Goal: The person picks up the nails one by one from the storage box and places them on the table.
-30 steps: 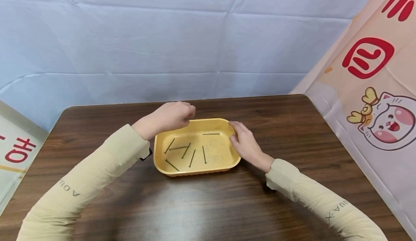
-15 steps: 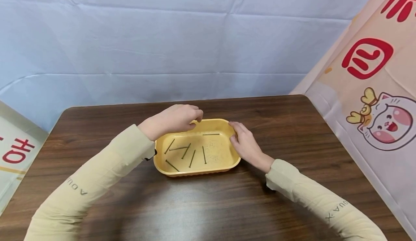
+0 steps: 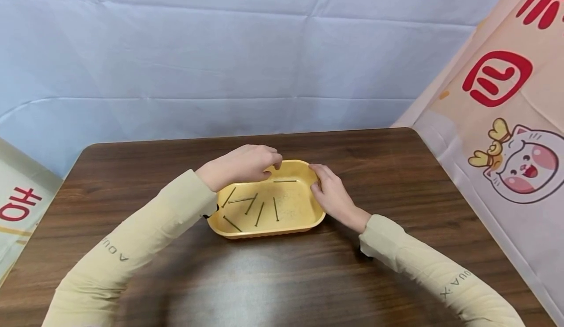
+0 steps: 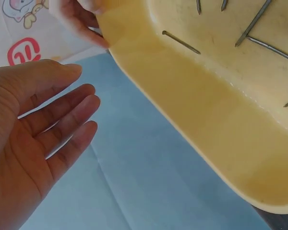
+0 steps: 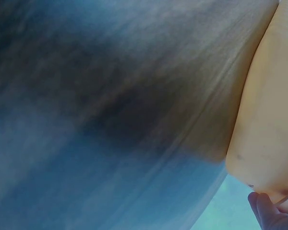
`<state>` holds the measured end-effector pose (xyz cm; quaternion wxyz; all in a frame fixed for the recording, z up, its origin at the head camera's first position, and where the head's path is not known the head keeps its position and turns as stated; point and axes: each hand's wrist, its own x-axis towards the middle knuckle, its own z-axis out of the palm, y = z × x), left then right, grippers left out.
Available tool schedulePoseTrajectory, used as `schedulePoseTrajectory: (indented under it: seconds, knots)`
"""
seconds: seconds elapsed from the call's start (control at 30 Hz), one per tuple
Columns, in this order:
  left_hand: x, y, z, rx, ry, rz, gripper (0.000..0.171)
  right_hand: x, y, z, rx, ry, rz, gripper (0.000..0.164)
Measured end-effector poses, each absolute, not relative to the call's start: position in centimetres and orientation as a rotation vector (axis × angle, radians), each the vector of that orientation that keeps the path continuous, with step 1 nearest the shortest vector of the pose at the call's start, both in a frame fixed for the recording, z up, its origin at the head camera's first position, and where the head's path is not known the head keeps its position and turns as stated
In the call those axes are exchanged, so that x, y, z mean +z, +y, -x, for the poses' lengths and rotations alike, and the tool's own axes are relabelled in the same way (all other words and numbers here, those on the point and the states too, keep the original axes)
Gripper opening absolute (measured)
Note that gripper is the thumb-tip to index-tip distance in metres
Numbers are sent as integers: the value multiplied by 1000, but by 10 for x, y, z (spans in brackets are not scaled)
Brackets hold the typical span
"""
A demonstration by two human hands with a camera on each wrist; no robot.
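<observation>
A yellow plastic tray (image 3: 304,219) rests on the table with several dark nails (image 3: 276,209) inside. Two of the nails cross near its left half, and a lone nail (image 3: 285,181) lies along the far wall. My left hand (image 3: 242,164) hovers over the tray's far left rim, holding nothing. In the left wrist view its fingers (image 4: 69,112) are spread and slightly bent, apart from the tray. My right hand (image 3: 335,195) grips the tray's right rim near the far corner, thumb toward the inside. Only its fingertips (image 5: 264,203) show in the right wrist view.
The dark wooden table (image 3: 246,288) extends around the tray. A pale blue cloth backdrop (image 3: 198,62) hangs behind its far edge. Printed banners stand at the right (image 3: 498,121) and at the left.
My left hand has moved right along the tray's far rim and slightly toward me. My right hand, the tray and the nails have stayed where they were.
</observation>
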<state>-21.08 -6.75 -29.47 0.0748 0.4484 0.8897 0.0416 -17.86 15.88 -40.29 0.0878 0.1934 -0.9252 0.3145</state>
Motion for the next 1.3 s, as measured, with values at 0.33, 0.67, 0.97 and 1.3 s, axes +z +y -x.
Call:
schedulePoseTrajectory:
  seconds: [0.33, 0.67, 0.97, 1.3]
  knots:
    - [-305, -61, 210, 148, 2658, -1430, 14, -403, 160, 177, 937, -2757, -589, 41]
    - [-314, -55, 211, 149, 2644, -1482, 15, -404, 161, 177, 933, -2748, -586, 41]
    - [-318, -50, 212, 175, 2595, -1472, 15, -402, 160, 176, 932, -2741, -587, 41]
    - [-326, -45, 214, 150, 2513, -1478, 17, -403, 160, 177, 923, -2738, -588, 41]
